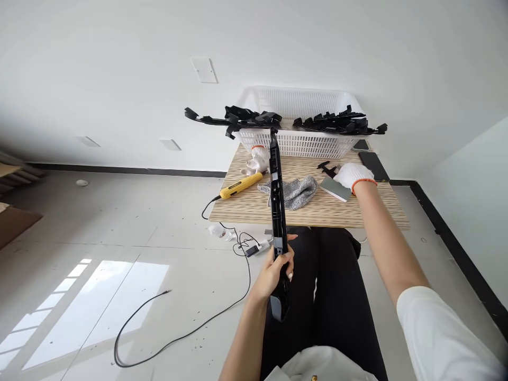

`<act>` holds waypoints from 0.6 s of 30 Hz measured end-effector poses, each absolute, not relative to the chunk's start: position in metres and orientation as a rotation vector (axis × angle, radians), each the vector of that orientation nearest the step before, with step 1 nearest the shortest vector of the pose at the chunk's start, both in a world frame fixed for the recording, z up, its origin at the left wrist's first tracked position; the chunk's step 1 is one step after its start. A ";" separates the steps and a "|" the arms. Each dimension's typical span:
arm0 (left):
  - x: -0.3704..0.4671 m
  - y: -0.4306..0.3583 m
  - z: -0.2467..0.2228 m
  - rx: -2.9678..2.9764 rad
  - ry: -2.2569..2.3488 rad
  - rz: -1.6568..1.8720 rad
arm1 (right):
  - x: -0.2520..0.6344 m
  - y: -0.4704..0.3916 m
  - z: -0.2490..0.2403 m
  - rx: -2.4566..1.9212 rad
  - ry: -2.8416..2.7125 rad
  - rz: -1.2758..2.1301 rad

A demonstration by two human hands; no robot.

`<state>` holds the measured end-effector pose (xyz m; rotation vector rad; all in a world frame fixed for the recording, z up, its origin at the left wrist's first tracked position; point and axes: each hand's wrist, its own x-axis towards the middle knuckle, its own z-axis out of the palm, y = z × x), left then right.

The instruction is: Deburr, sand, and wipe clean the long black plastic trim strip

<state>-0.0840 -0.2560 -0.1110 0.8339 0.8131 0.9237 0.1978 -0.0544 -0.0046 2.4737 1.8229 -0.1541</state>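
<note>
My bare left hand [278, 264] is wrapped around the lower part of a long black plastic trim piece [277, 196]. The piece stands lengthwise in front of me, its far end reaching the basket's edge. On the right of the table, my right hand [355, 174] wears a white glove with an orange cuff. Its fingers close at a black caliper [328, 169], whose jaws stick out to the left; the rest is hidden by the glove. Just under this hand lies a grey-green notebook [335, 188]. A grey cloth [299, 191] lies behind the trim piece.
A white plastic basket [296, 147] at the table's back bears two bunches of black plastic parts [337, 124]. On the wooden table [246, 211] are a yellow corded tool [242, 185], a white glove [257, 159] and a dark flat case [373, 165]. A black cable [198, 329] trails across the floor.
</note>
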 end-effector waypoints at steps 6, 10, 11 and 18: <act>-0.084 -0.253 -0.110 0.874 0.887 0.925 | 0.212 -0.022 -0.005 2.246 1.674 -0.182; -0.080 -0.254 -0.111 0.835 0.897 0.931 | 0.227 -0.016 -0.010 2.166 1.760 -0.277; -0.080 -0.255 -0.110 0.841 0.901 0.925 | 0.229 -0.017 -0.012 2.179 1.771 -0.302; -0.079 -0.263 -0.105 0.985 0.981 0.845 | 0.228 -0.033 -0.020 2.267 1.871 -0.377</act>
